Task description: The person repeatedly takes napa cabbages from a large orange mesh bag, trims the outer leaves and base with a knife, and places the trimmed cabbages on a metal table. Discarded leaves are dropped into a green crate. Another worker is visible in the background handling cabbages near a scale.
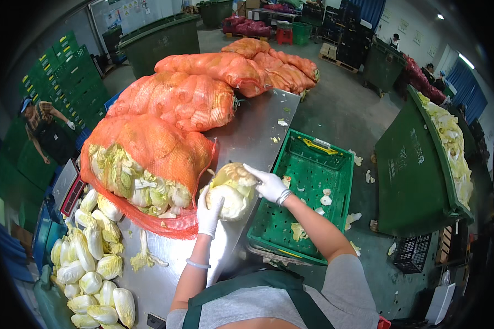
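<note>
Dark green apron (258,281) over a grey shirt (247,299) — these lay closest to us. Beyond them, our left hand (207,213) was clamped on the lower left side of 1 pale cabbage (230,204), while our right hand (270,185) gripped a browned outer leaf (241,173) at its top. That cabbage was above the steel worktop (252,137), near its right edge. We judged that a leaf tearing suddenly could jolt the head loose and drop it over the edge; a bump could also spill cabbages from the open sack. The orange mesh sack (159,137) held pale, yellowish heads. Beside the worktop, the green crate (344,189) held scraps — and the large green bin (411,164) was heaped with leaves (450,142).
</note>
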{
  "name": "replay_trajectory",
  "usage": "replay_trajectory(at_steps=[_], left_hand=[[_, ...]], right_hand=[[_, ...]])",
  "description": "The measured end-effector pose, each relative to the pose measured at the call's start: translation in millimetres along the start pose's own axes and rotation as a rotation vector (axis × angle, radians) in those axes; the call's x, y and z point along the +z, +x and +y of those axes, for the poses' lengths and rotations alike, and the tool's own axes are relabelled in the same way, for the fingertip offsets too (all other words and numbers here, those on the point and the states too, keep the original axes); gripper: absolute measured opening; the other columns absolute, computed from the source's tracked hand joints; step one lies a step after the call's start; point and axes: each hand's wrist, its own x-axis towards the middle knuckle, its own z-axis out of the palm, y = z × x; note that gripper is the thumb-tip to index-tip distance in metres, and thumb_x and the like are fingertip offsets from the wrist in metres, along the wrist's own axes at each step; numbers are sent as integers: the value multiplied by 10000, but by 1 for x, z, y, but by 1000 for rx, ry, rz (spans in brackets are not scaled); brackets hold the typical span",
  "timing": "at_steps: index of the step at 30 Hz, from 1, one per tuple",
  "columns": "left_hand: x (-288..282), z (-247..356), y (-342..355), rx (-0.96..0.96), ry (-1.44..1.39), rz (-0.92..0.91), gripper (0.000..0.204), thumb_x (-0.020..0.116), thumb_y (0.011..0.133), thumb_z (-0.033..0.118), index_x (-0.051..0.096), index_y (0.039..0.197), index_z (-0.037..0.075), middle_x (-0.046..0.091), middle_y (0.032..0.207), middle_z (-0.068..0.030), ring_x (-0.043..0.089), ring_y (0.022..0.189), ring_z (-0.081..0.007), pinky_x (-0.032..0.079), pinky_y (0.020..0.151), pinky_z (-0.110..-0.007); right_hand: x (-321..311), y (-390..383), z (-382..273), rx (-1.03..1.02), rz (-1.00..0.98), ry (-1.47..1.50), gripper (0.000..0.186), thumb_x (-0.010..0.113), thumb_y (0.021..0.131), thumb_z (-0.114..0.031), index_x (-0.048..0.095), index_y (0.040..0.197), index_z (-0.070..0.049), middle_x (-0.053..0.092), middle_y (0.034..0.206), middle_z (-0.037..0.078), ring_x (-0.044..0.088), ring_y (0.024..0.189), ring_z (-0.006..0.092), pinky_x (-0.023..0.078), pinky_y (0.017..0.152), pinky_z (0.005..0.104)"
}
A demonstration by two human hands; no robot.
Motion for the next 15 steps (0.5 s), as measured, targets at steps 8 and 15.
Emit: replay_trajectory(at_steps=[8, 15], left_hand=[[-112, -38, -24, -354, -858, -8, 620, 404, 887, 544, 380, 1327, 108, 453, 1313, -123, 472, 1166, -306, 424, 952, -440], [-74, -62, -73, -205, -1088, 99, 784, 320, 843, 654, 285, 1372, 77, 382, 1373, -129, 371, 1252, -306, 313, 1032, -484]], right_hand=[[-67, -39, 92, 356, 271, 470, 732, 526, 757, 40, 308, 1399, -236, 547, 1206, 105, 558, 524, 73, 436, 441, 184], [-81, -103, 226, 626, 616, 465, 496, 553, 813, -63, 402, 1285, -44, 613, 834, 78, 504, 466, 118, 400, 387, 244]])
